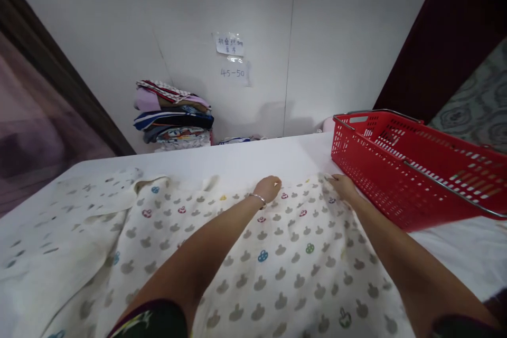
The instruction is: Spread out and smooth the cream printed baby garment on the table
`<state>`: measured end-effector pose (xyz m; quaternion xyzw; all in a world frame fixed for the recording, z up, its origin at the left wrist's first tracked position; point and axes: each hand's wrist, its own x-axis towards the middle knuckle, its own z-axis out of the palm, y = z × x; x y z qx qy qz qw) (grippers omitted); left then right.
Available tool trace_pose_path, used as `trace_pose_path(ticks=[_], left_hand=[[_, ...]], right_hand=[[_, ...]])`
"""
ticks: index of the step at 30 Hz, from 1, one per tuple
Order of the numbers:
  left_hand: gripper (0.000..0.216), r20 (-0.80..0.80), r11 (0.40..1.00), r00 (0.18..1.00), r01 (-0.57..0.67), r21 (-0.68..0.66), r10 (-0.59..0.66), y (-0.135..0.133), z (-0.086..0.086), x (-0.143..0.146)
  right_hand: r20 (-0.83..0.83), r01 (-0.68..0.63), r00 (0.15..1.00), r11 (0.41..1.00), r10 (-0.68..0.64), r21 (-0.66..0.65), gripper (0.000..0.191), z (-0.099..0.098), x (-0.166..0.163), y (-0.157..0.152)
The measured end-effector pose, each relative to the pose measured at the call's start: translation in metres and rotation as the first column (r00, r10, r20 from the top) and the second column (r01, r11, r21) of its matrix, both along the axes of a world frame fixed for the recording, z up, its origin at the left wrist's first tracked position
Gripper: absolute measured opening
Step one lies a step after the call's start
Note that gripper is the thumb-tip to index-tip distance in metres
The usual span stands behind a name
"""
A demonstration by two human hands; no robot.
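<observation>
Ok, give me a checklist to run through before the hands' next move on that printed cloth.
1. Left hand on the far edge of the printed cloth: ok, closed on it.
2. Right hand on the far corner: ok; grip cannot tell.
3. Cloth flat: not ok, left side is folded over and wrinkled.
4. Red basket apart from the right hand: not ok, right beside it.
5. Bare table beyond the cloth: ok.
6. Stack of folded cloths out of the way: ok, by the wall.
</observation>
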<state>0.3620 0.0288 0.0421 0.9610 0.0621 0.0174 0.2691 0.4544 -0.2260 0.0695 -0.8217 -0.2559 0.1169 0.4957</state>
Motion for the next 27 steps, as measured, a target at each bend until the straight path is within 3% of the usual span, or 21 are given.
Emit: trace_pose_path(ticks=[2, 4, 6, 7, 9, 11, 13, 17, 19, 22, 25, 27], left_hand=[[0.033, -0.003, 0.998, 1.000, 0.030, 0.057, -0.030, -0.009, -0.007, 0.026], [0.034, -0.011, 0.994, 0.997, 0.074, 0.081, -0.073, -0.019, -0.013, 0.046], [0.036, -0.024, 0.989, 0.993, 0.118, 0.091, -0.116, -0.032, -0.019, 0.063], [0.036, -0.034, 0.986, 0.990, 0.138, 0.095, -0.135, -0.039, -0.021, 0.070], [0.039, -0.061, 0.980, 0.984, 0.172, 0.103, -0.166, -0.054, -0.024, 0.082], [0.043, -0.087, 0.977, 0.982, 0.176, 0.117, -0.167, -0.066, -0.026, 0.090], [0.045, -0.115, 0.981, 0.985, 0.144, 0.134, -0.129, -0.075, -0.024, 0.094], [0.035, -0.225, 0.992, 0.971, 0.096, 0.076, -0.077, -0.082, -0.015, 0.095], [0.027, -0.245, 0.992, 0.963, 0.121, 0.025, -0.112, -0.083, -0.007, 0.092], [0.027, -0.228, 0.983, 0.956, 0.178, -0.040, -0.183, -0.081, 0.010, 0.082], [0.025, -0.216, 0.968, 0.944, 0.234, -0.095, -0.249, -0.075, 0.029, 0.067], [0.025, -0.193, 0.941, 0.933, 0.259, -0.220, -0.302, -0.071, 0.040, 0.052]], right_hand=[[0.016, -0.027, 0.999, 0.999, 0.028, -0.046, 0.033, 0.008, -0.025, -0.008], [-0.079, -0.245, 0.968, 0.963, 0.237, -0.111, 0.033, 0.021, -0.063, -0.019], [-0.217, -0.548, 0.830, 0.823, 0.513, -0.149, 0.026, 0.036, -0.105, -0.029], [-0.225, -0.621, 0.780, 0.765, 0.583, -0.171, 0.024, 0.044, -0.124, -0.033], [-0.218, -0.658, 0.752, 0.730, 0.623, -0.183, 0.024, 0.055, -0.151, -0.035], [-0.220, -0.663, 0.746, 0.733, 0.629, -0.152, 0.025, 0.058, -0.158, -0.033], [-0.241, -0.630, 0.766, 0.771, 0.596, -0.092, 0.028, 0.052, -0.148, -0.028], [-0.231, -0.372, 0.906, 0.927, 0.354, -0.037, 0.036, 0.029, -0.102, -0.016], [-0.151, -0.260, 0.957, 0.964, 0.249, -0.057, 0.036, 0.021, -0.087, -0.010], [-0.060, -0.229, 0.973, 0.969, 0.225, -0.088, 0.032, 0.023, -0.091, -0.004], [-0.077, -0.370, 0.928, 0.928, 0.365, -0.055, 0.030, 0.038, -0.119, -0.007], [-0.072, -0.457, 0.887, 0.889, 0.456, -0.007, 0.029, 0.049, -0.137, -0.012]])
